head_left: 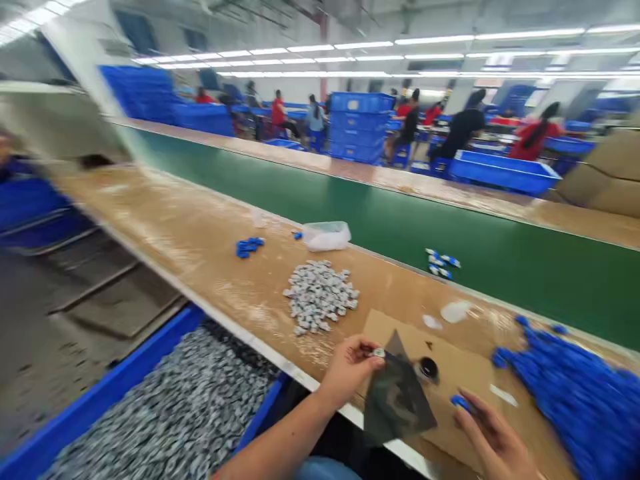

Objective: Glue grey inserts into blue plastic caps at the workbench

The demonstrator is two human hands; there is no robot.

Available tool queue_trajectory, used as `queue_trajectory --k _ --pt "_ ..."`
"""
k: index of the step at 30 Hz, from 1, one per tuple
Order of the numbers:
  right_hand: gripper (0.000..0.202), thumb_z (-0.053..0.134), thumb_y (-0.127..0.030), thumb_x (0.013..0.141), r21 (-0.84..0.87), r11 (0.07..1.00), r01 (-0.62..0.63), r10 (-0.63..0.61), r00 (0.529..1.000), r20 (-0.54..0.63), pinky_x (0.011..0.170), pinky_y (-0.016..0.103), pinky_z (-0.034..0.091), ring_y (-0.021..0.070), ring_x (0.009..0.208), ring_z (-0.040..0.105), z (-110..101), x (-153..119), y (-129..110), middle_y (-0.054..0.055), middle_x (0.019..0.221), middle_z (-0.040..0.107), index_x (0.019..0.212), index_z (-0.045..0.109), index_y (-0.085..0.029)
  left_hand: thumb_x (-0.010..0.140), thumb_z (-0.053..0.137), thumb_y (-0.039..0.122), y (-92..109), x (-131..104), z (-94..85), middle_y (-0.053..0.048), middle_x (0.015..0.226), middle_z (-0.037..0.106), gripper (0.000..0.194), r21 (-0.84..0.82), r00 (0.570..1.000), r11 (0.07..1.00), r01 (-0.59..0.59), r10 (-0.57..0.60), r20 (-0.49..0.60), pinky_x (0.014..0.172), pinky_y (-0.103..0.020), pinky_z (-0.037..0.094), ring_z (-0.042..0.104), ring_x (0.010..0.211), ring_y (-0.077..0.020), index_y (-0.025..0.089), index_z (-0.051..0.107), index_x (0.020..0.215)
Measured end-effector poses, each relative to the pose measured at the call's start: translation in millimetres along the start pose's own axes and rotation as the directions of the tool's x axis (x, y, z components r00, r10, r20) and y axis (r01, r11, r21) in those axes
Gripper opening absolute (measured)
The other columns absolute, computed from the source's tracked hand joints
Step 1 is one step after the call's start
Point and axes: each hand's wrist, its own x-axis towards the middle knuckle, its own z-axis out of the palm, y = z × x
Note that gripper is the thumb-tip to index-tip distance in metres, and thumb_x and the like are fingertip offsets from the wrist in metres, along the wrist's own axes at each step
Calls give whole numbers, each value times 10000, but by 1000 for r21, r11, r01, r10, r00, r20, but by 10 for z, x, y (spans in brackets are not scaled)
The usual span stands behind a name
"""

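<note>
A small pale-grey part point(379, 353) is pinched by the left hand point(350, 367), beside a dark flat sheet point(397, 400). A small blue part point(459, 401) is gripped by the right hand point(493, 437). A pale-grey heap of small parts point(321, 297) is supported by the brown table point(200, 253).

Blue crates point(356, 127) stood stacked in the background, left of a person in a dark top point(461, 131). Rows of strip lights point(363, 45) glowed overhead, and brown cardboard point(613, 170) stood at the right edge.
</note>
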Motion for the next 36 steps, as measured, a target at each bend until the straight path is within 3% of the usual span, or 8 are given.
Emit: queue_trajectory --k 2,5,9,12,19,26,36 --pt "534 721 -637 584 194 980 -49 49 999 8 694 350 599 245 757 692 89 -35 -140 90 821 727 878 714 -191 519 841 321 -52 -49 46 2 679 652 340 -28 996 996 81 -79 47 650 -237 484 591 657 -119 160 665 763" --pt "442 722 -569 637 262 965 24 -24 1000 -5 675 316 587 205 738 683 178 -16 -346 84 795 725 857 712 -186 542 838 339 -108 -71 88 -8 730 675 350 -30 986 991 133 -129 108 685 -234 496 611 701 -122 167 677 800" --pt "308 653 -453 763 56 979 197 -195 980 -31 731 341 576 198 779 678 172 -20 -493 84 861 726 922 723 -199 601 805 399 -146 -83 128 -9 760 685 364 -20 969 985 169 -162 188 744 -264 517 633 719 -127 169 676 852" --pt "256 607 -392 813 -99 962 256 -258 966 -9 735 351 570 202 782 678 148 -12 -529 74 866 730 954 722 -212 607 796 422 -162 -90 145 -17 785 693 381 2 962 984 180 -176 210 768 -289 525 642 735 -138 166 672 861" --pt "197 574 -339 858 -259 872 414 -420 907 37 791 353 541 213 898 675 148 93 -557 54 945 736 951 721 -247 605 797 407 -192 -87 148 -14 756 690 374 3 953 977 214 -209 220 762 -282 520 635 721 -132 164 672 861" --pt "194 563 -314 872 -306 831 465 -470 881 62 759 327 542 194 871 677 157 118 -581 44 936 735 972 720 -259 629 783 380 -246 -80 141 -17 769 687 343 14 952 981 193 -190 239 757 -278 521 630 740 -135 159 675 868" --pt "181 591 -309 846 -282 863 418 -418 906 66 777 352 546 211 892 672 115 113 -563 48 947 730 964 720 -263 640 768 399 -231 -89 129 -31 833 707 352 23 952 981 194 -194 236 821 -317 520 651 790 -156 167 675 888"
